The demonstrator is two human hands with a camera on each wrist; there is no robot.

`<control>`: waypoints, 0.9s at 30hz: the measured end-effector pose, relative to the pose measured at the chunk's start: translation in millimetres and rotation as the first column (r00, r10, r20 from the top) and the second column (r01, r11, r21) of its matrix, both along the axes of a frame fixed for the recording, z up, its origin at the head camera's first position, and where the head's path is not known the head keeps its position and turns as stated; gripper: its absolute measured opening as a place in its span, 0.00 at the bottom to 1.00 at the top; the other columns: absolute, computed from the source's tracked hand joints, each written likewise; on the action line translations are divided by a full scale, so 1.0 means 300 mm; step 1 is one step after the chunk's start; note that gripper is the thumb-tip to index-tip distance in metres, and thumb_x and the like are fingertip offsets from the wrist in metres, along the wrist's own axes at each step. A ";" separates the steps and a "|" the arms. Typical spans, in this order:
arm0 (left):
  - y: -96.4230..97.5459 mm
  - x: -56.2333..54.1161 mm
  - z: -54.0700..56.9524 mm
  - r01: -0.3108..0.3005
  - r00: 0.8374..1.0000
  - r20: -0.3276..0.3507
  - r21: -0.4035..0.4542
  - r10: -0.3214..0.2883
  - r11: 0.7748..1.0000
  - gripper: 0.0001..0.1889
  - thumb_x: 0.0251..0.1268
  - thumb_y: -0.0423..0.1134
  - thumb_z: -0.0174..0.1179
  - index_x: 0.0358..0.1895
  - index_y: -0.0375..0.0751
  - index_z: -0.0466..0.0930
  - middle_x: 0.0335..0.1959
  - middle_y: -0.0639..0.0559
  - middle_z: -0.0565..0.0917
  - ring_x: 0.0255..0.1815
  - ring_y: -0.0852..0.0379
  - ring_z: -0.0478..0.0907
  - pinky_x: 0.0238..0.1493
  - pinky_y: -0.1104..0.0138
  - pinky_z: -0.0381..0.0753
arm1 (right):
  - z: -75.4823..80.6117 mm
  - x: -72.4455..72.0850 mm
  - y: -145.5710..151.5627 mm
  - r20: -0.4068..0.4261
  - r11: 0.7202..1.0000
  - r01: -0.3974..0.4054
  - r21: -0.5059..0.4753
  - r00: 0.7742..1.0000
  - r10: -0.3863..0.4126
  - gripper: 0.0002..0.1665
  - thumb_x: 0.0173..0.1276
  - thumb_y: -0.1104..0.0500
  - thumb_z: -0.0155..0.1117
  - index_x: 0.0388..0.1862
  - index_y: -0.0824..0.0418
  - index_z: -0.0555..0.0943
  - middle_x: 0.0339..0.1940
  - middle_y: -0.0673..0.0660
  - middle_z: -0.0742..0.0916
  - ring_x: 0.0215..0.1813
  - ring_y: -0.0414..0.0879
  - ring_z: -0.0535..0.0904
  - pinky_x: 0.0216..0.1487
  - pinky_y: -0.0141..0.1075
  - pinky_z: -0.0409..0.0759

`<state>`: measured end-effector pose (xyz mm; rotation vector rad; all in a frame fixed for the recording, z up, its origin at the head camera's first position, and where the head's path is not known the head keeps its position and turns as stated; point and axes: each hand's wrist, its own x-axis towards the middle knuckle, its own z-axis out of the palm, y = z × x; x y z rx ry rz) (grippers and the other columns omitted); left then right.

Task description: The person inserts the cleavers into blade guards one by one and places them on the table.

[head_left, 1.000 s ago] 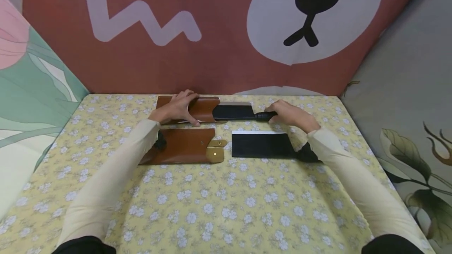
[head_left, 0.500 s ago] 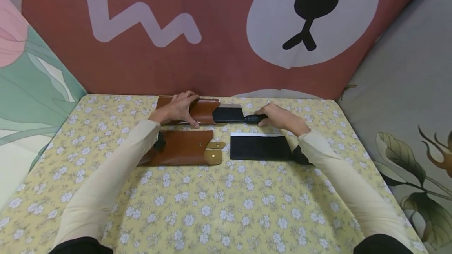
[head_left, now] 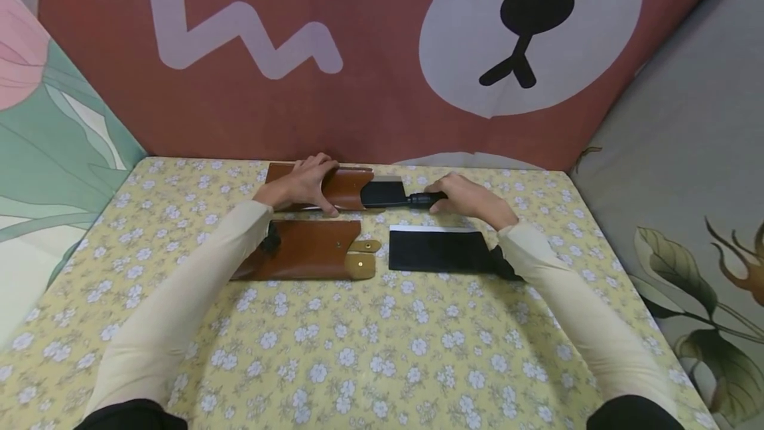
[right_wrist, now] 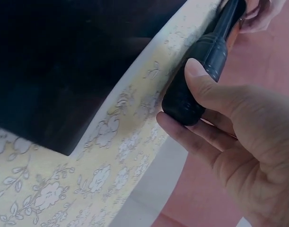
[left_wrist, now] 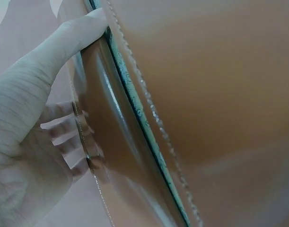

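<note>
My left hand (head_left: 303, 184) grips a brown leather knife sheath (head_left: 351, 186) at the table's back edge. In the left wrist view the thumb (left_wrist: 83, 33) lies on its near side and the fingers bend over its far side. A black-bladed cleaver (head_left: 384, 191) is partly inside that sheath, with a short stretch of blade showing. My right hand (head_left: 471, 198) pinches the end of its black handle (right_wrist: 187, 90) between thumb and fingers.
Nearer to me lie a second brown sheath (head_left: 313, 247) with two tan snap straps and a second black cleaver (head_left: 438, 251), blade pointing left. The flowered tablecloth (head_left: 358, 350) meets a red printed backdrop (head_left: 382, 98) just behind the hands.
My right hand has moved left, pushing the cleaver deeper into the far sheath, so less blade shows. My left hand stays on the sheath.
</note>
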<state>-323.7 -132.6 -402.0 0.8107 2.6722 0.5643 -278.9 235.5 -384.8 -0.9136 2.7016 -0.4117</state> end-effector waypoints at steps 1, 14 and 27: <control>0.000 0.001 0.001 -0.002 1.000 -0.003 0.002 0.002 1.000 0.62 0.49 0.54 0.84 0.83 0.34 0.55 0.79 0.36 0.58 0.78 0.36 0.55 0.77 0.41 0.49 | 0.000 -0.002 -0.003 -0.002 1.000 -0.001 -0.001 1.000 0.001 0.29 0.72 0.63 0.72 0.69 0.70 0.79 0.64 0.69 0.85 0.53 0.56 0.89 0.60 0.52 0.84; 0.016 -0.008 -0.007 0.021 0.998 -0.052 -0.006 -0.021 1.000 0.60 0.49 0.55 0.83 0.81 0.32 0.58 0.77 0.34 0.60 0.75 0.35 0.59 0.73 0.41 0.53 | 0.012 -0.004 -0.049 0.002 0.998 -0.050 -0.027 0.999 0.050 0.23 0.71 0.64 0.72 0.64 0.67 0.84 0.41 0.60 0.91 0.31 0.45 0.84 0.40 0.43 0.80; 0.018 -0.004 0.001 0.026 0.999 -0.043 0.005 -0.026 1.000 0.60 0.48 0.55 0.84 0.80 0.31 0.59 0.76 0.35 0.62 0.74 0.36 0.60 0.71 0.42 0.55 | 0.008 -0.007 -0.092 -0.025 0.997 -0.071 -0.024 0.997 0.070 0.19 0.71 0.63 0.72 0.60 0.65 0.87 0.41 0.59 0.91 0.34 0.47 0.86 0.39 0.43 0.81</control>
